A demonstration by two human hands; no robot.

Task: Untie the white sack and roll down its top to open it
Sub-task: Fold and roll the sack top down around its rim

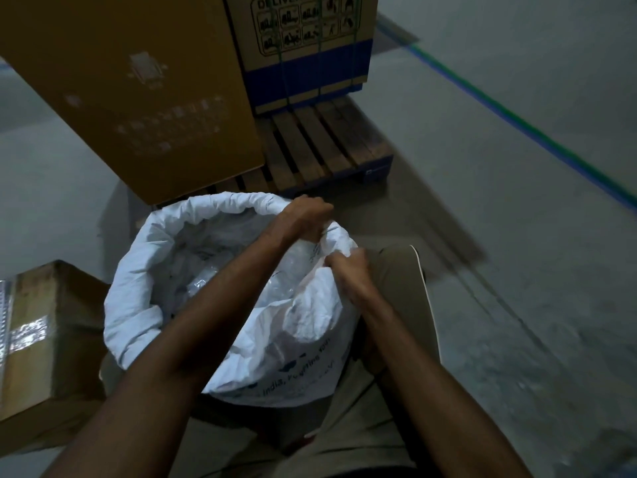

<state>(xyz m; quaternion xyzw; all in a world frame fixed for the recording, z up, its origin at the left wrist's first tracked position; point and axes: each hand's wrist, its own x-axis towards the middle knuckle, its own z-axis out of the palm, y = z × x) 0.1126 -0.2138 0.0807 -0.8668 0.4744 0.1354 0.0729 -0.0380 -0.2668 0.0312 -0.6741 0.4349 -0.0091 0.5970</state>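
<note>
Here, 2 hands, left hand (303, 217) and right hand (348, 270), both clench the crinkled white woven plastic sack (138, 291)'s rolled rim, its mouth gaping beneath them.

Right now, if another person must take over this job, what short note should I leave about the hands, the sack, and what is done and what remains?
Left hand: grips the far right part of the sack's rim.
Right hand: grips the near right part of the rim, close beside the left.
White sack: stands on the floor between the cardboard boxes, mouth open, clear plastic visible inside.
Done: already untied; rim is rolled down on the left and far sides.
Left: roll down the right and near side, where the cloth stands up loose.
</note>
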